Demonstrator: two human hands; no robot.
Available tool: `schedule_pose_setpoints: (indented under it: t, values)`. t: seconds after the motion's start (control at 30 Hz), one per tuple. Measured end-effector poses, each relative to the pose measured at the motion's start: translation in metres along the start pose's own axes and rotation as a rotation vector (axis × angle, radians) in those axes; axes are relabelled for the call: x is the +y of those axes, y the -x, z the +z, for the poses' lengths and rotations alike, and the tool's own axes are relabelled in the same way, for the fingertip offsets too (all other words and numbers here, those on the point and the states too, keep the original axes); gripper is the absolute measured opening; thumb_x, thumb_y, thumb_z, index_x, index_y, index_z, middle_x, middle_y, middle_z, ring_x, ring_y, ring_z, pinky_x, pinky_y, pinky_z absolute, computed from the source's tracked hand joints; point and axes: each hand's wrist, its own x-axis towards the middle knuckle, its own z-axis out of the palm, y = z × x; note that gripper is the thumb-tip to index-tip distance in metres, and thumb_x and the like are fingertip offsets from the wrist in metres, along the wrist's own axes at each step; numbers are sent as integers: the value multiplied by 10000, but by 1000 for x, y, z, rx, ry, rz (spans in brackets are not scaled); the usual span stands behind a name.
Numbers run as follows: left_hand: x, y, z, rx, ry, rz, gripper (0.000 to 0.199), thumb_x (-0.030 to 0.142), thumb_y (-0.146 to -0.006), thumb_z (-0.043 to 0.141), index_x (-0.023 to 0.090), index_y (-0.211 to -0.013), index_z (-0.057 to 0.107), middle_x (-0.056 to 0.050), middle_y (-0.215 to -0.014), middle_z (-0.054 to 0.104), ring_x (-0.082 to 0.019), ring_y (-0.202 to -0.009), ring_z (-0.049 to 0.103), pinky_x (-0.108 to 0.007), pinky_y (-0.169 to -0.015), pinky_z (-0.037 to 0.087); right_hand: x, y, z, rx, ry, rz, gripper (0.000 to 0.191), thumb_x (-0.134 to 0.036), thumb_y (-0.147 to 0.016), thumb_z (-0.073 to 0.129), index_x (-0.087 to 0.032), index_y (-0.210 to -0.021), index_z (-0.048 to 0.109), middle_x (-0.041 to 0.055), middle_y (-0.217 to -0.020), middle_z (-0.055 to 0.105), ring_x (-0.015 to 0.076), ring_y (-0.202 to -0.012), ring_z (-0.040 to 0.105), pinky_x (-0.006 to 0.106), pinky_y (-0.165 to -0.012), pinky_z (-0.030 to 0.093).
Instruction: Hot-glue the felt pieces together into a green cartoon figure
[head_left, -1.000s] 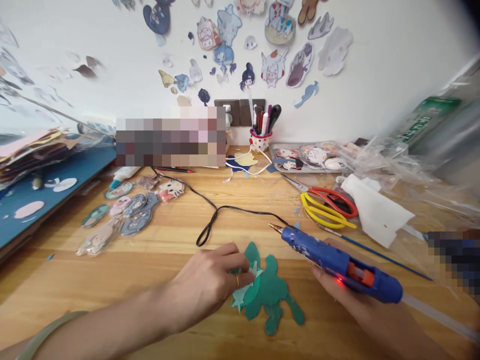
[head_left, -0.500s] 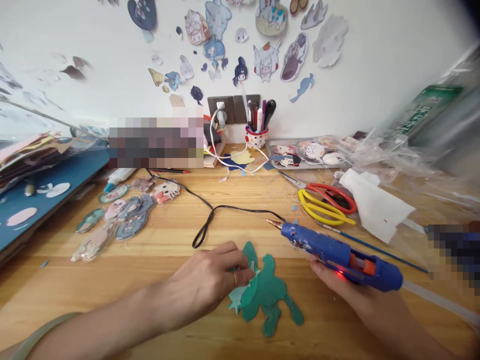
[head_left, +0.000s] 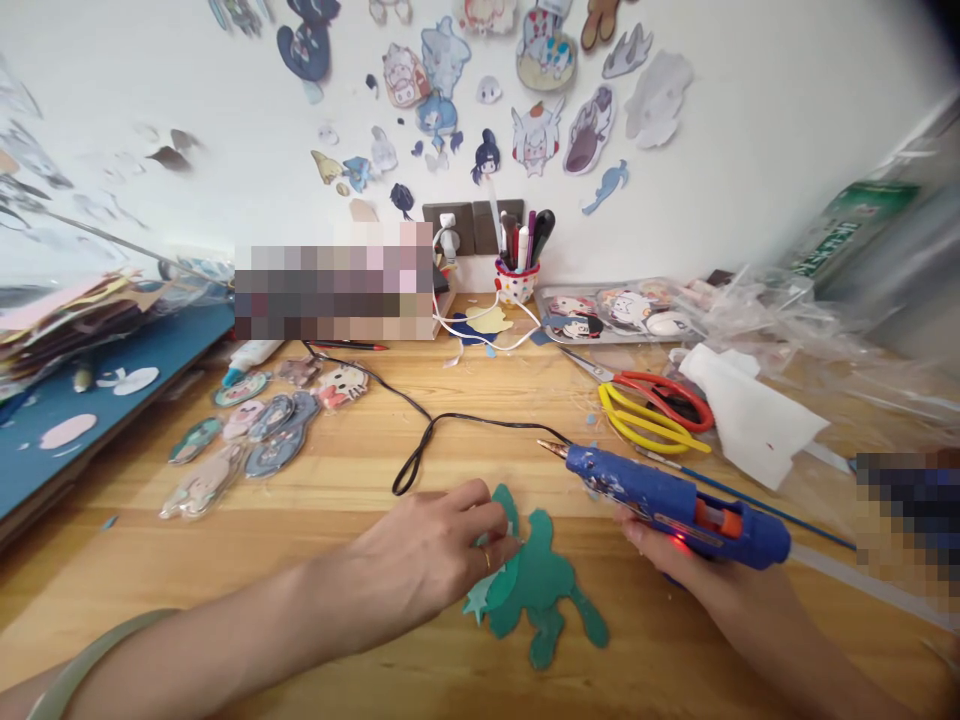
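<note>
1 bare left hand point(head_left: 442, 545), a gold-coloured ring point(head_left: 486, 557) on its finger, bends over a dark green cutout point(head_left: 546, 575) lying flat at the near centre of a wooden table point(head_left: 480, 460). Whether its fingertips pinch anything cannot be told; a paler green star-tipped piece point(head_left: 478, 598) shows just below them, at the cutout's left side. To the right, the right hand point(head_left: 697, 580) grips a blue glue gun point(head_left: 660, 500), its red light glowing and its metal nozzle pointing left, apart from the green pieces. A translucent stick point(head_left: 862, 580) juts from the gun's rear.

Beyond the hands, a black cord point(head_left: 417, 460) loops across the wood. Decorated cutouts point(head_left: 281, 435) cluster on the left, near a blue mat point(head_left: 22, 410); on the right lie red-handled scissors point(head_left: 667, 395), touching yellow handles point(head_left: 645, 425), and a creased white sheet point(head_left: 757, 430).

At the far edge, a spotted cup point(head_left: 517, 283) of pens stands just left of a tray point(head_left: 637, 340) of character cutouts, below a white wall point(head_left: 285, 140) dotted with paper figures.
</note>
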Motion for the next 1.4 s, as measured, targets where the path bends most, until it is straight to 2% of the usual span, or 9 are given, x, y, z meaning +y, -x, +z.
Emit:
schedule_pose_setpoints:
  t: [0.17,0.27,0.33,0.5,0.67,0.77,0.9,1.17,1.4]
  values:
    - [-5,1,2,152,262,-62,295,112,-884,402,203,-1136,526,-42,-900,598,-159,-811,508,-268,-691,443,4,-5,-5,-37,55,-64,225,-459,-685,558,-246,-695,628,-7,-599,630,204,-572,594,311,-547,505]
    - [-10,5,4,414,439,-267,194,174,-885,448,185,-1026,581,-29,-835,613,-134,-780,531,-243,-694,435,6,-7,-5,-26,58,-89,241,-468,-694,555,-239,-703,630,-13,-533,578,188,-507,542,287,-477,464]
    - [-11,9,5,511,469,-444,115,215,-864,491,166,-868,595,-24,-791,602,-133,-746,537,-237,-657,429,5,-7,-4,-19,48,-72,257,-484,-699,547,-239,-718,623,-13,-528,558,188,-514,529,290,-488,450]
    - [-7,21,8,387,377,-628,227,277,-884,418,169,-712,520,-10,-709,549,-144,-686,522,-255,-603,397,2,-10,-2,-32,-47,8,261,-481,-653,573,-232,-726,603,-10,-557,546,172,-521,503,281,-501,424]
    - [-1,28,18,334,361,-687,176,264,-898,361,189,-811,494,-12,-772,555,-148,-682,527,-276,-606,408,6,-14,-2,-58,-70,-21,244,-468,-669,573,-235,-733,605,-18,-579,552,153,-527,494,256,-492,408]
    - [7,27,22,315,340,-637,214,377,-871,434,203,-993,450,-52,-948,565,-204,-872,528,-333,-703,443,11,-14,-1,-63,-77,8,247,-481,-685,573,-236,-705,594,-22,-567,552,157,-536,503,262,-501,404]
    - [19,22,23,274,301,-545,718,554,-710,593,211,-1244,258,-116,-1171,491,-295,-1106,389,-437,-830,432,13,-15,4,-83,-142,10,268,-500,-702,582,-233,-710,604,1,-659,625,182,-626,555,299,-604,433]
    - [10,20,27,319,603,-370,748,137,-734,621,280,-1318,176,-65,-1250,389,-213,-1125,383,-377,-957,367,7,-16,17,-80,-167,97,322,-519,-663,613,-228,-793,664,51,-817,702,251,-779,617,376,-730,452]
    - [-6,13,19,397,798,-309,753,54,-758,501,345,-1355,145,-45,-1211,369,-175,-1036,439,-340,-873,437,-10,-9,32,-216,-342,55,290,-452,-707,625,-236,-899,635,19,-901,669,220,-859,596,347,-763,448]
